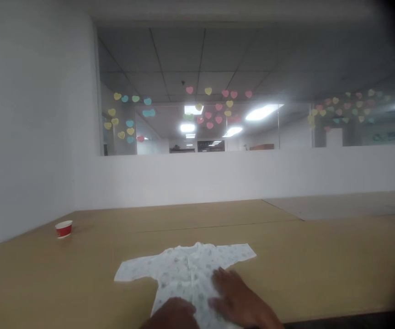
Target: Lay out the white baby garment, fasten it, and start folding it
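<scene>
A small white long-sleeved baby shirt with a faint grey print lies spread on the tan table, its collar away from me and its sleeves out to both sides. On the right side of its body rests my right hand, palm down, fingers extended and slightly blurred. My left hand is over the lower left of the shirt, cut off by the bottom edge of the view. Its fingers look laid against the cloth, though they are blurred. The lower part of the shirt runs out of view between the hands.
A red and white paper cup stands at the far left of the tan table, near the white wall. Seams cross the tabletop. Behind is a glass window with several heart-shaped notes. A grey surface lies at the back right.
</scene>
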The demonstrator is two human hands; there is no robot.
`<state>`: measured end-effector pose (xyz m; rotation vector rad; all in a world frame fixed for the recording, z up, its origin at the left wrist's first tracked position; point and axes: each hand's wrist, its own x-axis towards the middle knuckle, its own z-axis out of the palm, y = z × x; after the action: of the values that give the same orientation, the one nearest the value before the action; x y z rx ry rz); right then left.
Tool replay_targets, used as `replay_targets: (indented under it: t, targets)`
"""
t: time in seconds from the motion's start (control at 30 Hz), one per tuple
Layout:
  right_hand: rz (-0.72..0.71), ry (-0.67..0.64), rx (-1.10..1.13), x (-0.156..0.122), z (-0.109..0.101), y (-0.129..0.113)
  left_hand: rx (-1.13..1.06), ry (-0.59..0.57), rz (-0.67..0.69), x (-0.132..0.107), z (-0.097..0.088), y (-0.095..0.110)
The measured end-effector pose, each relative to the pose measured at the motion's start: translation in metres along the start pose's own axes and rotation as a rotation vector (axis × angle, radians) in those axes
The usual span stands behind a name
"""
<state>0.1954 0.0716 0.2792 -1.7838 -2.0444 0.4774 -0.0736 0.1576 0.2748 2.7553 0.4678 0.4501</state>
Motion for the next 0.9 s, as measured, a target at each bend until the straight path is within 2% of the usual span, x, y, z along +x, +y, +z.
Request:
replay_targets:
  t: [0.1, 0.2, 0.27, 0.37, 0.47, 0.57, 0.67, 0.73, 0.8, 0.9]
  targets:
    - [-0.048, 0.122, -0.072, 0.056, -0.002, -0.009, 0.055, 0.103, -0.105, 0.043, -0.020, 0.004]
    - [-0.016, 0.085, -0.204, 0.111, 0.008, 0.006, 0.265, -0.051, -0.253, 0.082, -0.009, -0.023]
    - [0.040, 0.104, -0.267, 0.128, 0.013, 0.030, 0.333, -0.104, -0.308, 0.086, 0.000, -0.051]
    - [0.141, 0.130, -0.281, 0.127, 0.007, 0.070, 0.375, -0.130, -0.370, 0.065, -0.005, -0.085]
    - [0.211, 0.147, -0.267, 0.119, -0.005, 0.088, 0.390, -0.157, -0.471, 0.052, -0.023, -0.092]
    - [0.217, 0.193, -0.247, 0.125, -0.005, 0.073, 0.390, -0.125, -0.509, 0.069, -0.023, -0.077]
    - [0.105, 0.208, -0.222, 0.135, 0.012, 0.044, 0.339, -0.093, -0.395, 0.097, 0.003, -0.057]
    - [0.031, 0.167, -0.233, 0.134, 0.024, 0.032, 0.317, -0.111, -0.330, 0.103, 0.020, -0.049]
    - [0.009, 0.107, -0.257, 0.126, 0.028, 0.034, 0.311, -0.123, -0.308, 0.095, 0.025, -0.050]
    - [0.068, 0.043, -0.265, 0.106, 0.012, 0.062, 0.282, -0.117, -0.335, 0.063, 0.008, -0.070]
